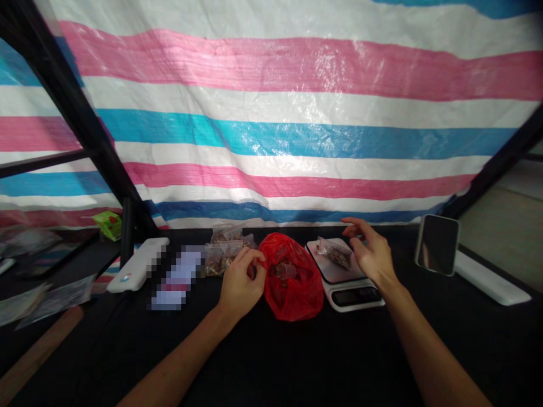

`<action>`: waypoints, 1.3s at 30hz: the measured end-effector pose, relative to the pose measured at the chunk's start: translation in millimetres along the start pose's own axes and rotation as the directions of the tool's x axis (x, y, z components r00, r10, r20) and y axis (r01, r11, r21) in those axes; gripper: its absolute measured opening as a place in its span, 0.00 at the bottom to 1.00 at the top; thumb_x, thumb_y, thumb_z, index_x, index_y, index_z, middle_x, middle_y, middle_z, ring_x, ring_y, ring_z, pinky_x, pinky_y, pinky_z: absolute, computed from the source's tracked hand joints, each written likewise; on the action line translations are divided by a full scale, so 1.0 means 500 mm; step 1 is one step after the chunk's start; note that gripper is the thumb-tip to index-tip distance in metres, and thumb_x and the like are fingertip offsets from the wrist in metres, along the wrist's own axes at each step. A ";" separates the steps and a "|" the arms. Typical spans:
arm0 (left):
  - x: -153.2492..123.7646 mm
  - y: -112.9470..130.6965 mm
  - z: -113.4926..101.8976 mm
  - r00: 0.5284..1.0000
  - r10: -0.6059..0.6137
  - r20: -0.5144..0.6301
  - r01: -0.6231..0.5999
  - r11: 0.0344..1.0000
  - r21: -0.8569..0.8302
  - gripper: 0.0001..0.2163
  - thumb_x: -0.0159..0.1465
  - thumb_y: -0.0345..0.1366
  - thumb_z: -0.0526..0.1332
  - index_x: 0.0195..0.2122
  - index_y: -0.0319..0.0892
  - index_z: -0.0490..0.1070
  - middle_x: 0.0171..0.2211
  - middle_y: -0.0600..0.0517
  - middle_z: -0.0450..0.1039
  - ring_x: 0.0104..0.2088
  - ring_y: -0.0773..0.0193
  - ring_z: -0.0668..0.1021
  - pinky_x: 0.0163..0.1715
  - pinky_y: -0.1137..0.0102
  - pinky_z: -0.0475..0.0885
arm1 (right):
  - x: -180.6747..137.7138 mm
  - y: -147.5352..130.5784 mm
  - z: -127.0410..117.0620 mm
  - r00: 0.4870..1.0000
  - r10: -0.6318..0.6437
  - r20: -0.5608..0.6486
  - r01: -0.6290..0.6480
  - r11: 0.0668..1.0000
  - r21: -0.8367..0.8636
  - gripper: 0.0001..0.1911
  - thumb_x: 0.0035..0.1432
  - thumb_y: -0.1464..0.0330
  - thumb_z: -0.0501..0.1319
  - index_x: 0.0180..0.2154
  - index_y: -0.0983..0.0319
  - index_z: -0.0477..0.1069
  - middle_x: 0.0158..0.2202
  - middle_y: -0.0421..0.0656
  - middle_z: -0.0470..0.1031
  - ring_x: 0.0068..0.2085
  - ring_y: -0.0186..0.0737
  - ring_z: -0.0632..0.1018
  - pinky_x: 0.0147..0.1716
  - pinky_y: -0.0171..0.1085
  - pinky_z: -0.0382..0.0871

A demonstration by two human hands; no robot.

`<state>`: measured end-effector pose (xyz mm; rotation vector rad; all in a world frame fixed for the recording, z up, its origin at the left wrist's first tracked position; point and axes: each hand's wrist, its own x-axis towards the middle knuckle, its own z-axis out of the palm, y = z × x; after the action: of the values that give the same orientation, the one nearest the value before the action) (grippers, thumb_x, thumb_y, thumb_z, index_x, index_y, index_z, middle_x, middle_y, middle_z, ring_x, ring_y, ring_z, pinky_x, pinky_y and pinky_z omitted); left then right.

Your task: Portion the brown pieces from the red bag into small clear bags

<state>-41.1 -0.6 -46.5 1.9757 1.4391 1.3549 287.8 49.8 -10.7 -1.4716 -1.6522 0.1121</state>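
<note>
The left hand (242, 284) curls its fingers against the near side of a red bag (313, 302), which has 1 clear cup (287, 272) inside. Filled packets (217, 261) lie just left of those fingers. The right hand (374, 255) is spread, empty, by a scale (343, 276); 1 packet on the scale's plate lies just left of its fingers. A phone (438, 245) stands well right of them.
</note>
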 end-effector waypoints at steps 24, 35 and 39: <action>-0.017 0.017 0.001 0.977 0.206 0.053 -0.192 0.961 -0.198 0.07 0.69 0.37 0.63 0.47 0.46 0.71 0.37 0.52 0.67 0.35 0.64 0.71 0.35 0.70 0.67 | -0.046 -0.120 0.070 0.934 -0.039 0.356 -0.232 0.690 0.686 0.20 0.60 0.52 0.68 0.47 0.56 0.69 0.42 0.44 0.80 0.42 0.43 0.80 0.41 0.39 0.75; -0.023 0.021 0.023 0.985 0.139 0.098 -0.115 0.969 -0.218 0.15 0.64 0.27 0.61 0.51 0.46 0.66 0.47 0.51 0.73 0.46 0.61 0.76 0.49 0.65 0.70 | -0.110 -0.187 0.144 0.888 -0.076 0.455 -0.307 0.638 0.706 0.24 0.58 0.48 0.69 0.49 0.56 0.76 0.47 0.46 0.81 0.47 0.46 0.81 0.49 0.43 0.77; -0.018 0.013 0.019 0.992 0.111 0.057 -0.096 0.970 -0.223 0.20 0.61 0.24 0.61 0.53 0.45 0.66 0.47 0.50 0.73 0.47 0.60 0.76 0.52 0.63 0.71 | -0.108 -0.187 0.131 0.872 -0.085 0.482 -0.321 0.645 0.694 0.19 0.61 0.53 0.68 0.48 0.56 0.78 0.44 0.44 0.82 0.43 0.43 0.82 0.45 0.41 0.78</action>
<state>-29.8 -8.9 -50.6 1.9552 1.1159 1.4076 169.3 8.5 -23.7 -0.8994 -1.5494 1.2053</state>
